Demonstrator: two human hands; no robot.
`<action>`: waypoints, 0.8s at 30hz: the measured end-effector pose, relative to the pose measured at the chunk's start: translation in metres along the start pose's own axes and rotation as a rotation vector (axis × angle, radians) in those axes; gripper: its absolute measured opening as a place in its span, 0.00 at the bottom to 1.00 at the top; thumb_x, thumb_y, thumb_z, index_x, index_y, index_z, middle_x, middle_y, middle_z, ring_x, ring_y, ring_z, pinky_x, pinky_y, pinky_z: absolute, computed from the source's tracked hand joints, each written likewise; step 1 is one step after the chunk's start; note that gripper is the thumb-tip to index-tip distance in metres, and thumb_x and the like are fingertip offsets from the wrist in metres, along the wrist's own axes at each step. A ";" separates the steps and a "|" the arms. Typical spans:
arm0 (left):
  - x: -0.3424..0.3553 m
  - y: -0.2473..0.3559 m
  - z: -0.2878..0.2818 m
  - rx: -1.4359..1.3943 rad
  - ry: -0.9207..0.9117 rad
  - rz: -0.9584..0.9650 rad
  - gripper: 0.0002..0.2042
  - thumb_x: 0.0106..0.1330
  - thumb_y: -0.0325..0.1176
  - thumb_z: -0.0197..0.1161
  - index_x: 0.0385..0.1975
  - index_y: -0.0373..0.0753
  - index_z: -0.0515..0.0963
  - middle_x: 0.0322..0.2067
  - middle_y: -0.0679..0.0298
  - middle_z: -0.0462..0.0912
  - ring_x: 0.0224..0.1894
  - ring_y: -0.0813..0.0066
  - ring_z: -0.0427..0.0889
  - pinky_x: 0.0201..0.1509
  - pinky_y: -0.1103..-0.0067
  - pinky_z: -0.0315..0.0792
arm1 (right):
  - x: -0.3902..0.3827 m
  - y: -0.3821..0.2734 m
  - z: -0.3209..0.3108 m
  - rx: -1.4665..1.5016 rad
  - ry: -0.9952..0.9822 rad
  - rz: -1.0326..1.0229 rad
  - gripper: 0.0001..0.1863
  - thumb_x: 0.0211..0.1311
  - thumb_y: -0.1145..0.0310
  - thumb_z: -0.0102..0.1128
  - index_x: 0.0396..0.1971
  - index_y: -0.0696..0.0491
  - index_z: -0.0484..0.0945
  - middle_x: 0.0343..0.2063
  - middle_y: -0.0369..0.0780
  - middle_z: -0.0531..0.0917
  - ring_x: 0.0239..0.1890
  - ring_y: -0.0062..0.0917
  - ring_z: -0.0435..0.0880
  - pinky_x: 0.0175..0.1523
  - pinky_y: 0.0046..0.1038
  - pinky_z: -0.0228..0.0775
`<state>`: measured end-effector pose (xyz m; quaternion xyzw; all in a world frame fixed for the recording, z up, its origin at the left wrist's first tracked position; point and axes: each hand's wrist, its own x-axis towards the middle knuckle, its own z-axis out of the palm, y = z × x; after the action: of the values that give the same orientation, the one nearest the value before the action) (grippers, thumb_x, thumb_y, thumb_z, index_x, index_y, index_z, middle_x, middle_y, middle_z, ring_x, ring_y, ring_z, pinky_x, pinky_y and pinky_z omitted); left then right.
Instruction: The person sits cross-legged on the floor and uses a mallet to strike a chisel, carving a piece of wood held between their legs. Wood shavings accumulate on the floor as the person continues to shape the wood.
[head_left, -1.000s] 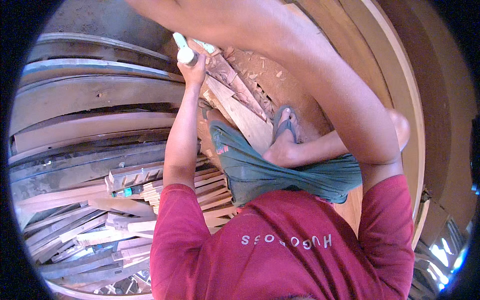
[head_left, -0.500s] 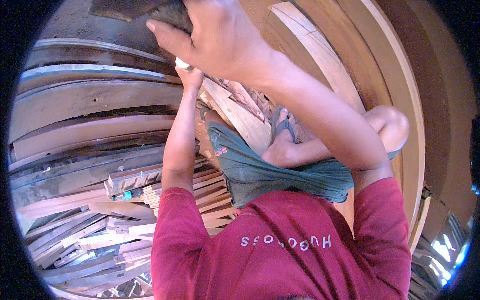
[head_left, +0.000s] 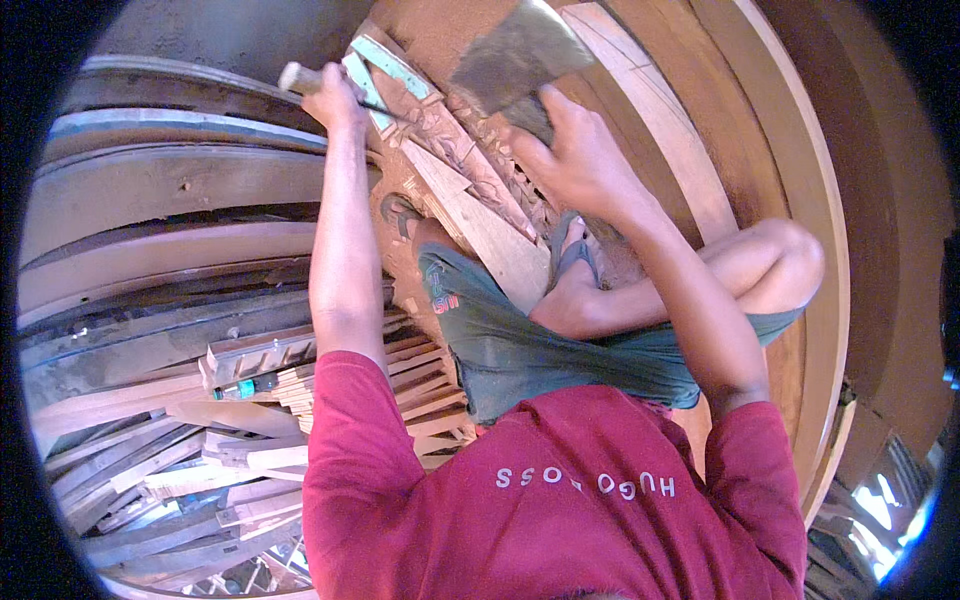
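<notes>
My left hand (head_left: 335,98) is closed round a chisel (head_left: 298,79), its pale handle end sticking out on the left. The thin blade slants right toward a notched wooden workpiece (head_left: 465,150); whether its tip touches is unclear. Pale green paint covers part of the wood at the far end. My right hand (head_left: 580,150) grips the short handle of a mallet (head_left: 522,58) with a broad, dark, blocky head, slightly blurred. The mallet is raised to the right, apart from the chisel. A pale board (head_left: 490,255) lies between the workpiece and my legs.
Wood shavings (head_left: 525,195) lie beside the workpiece. Long planks (head_left: 180,190) are stacked on the left, above a heap of offcuts (head_left: 150,480). A small bottle (head_left: 240,389) lies among them. My sandalled foot (head_left: 575,245) is close by. A long board (head_left: 660,110) lies at right.
The mallet and my right hand have swung from above the left hand down and to the right. My left hand has shifted left and up with the chisel, uncovering the workpiece.
</notes>
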<state>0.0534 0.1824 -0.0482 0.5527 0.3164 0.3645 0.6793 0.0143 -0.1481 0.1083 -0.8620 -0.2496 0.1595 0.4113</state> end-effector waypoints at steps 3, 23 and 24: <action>-0.003 0.033 0.017 -0.071 -0.187 0.078 0.06 0.54 0.25 0.62 0.19 0.35 0.74 0.15 0.69 0.74 0.14 0.82 0.69 0.16 0.83 0.62 | -0.002 0.015 0.003 0.078 0.034 0.036 0.23 0.57 0.56 0.59 0.41 0.64 0.73 0.34 0.59 0.81 0.41 0.54 0.80 0.46 0.44 0.72; -0.057 0.008 0.011 0.303 -0.343 0.349 0.05 0.53 0.25 0.61 0.19 0.34 0.75 0.19 0.73 0.78 0.22 0.86 0.74 0.28 0.81 0.69 | -0.013 0.026 0.020 0.218 -0.034 0.104 0.18 0.61 0.61 0.59 0.41 0.62 0.74 0.18 0.42 0.77 0.19 0.26 0.75 0.26 0.29 0.67; -0.057 0.007 0.010 0.298 -0.338 0.326 0.04 0.53 0.25 0.61 0.19 0.34 0.75 0.19 0.74 0.78 0.22 0.86 0.74 0.28 0.81 0.69 | -0.013 0.026 0.021 0.234 -0.033 0.076 0.16 0.63 0.64 0.58 0.42 0.62 0.73 0.13 0.35 0.75 0.12 0.16 0.71 0.19 0.24 0.64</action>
<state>0.0299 0.1301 -0.0375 0.7433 0.1554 0.3211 0.5659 0.0010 -0.1564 0.0757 -0.8143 -0.2032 0.2169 0.4986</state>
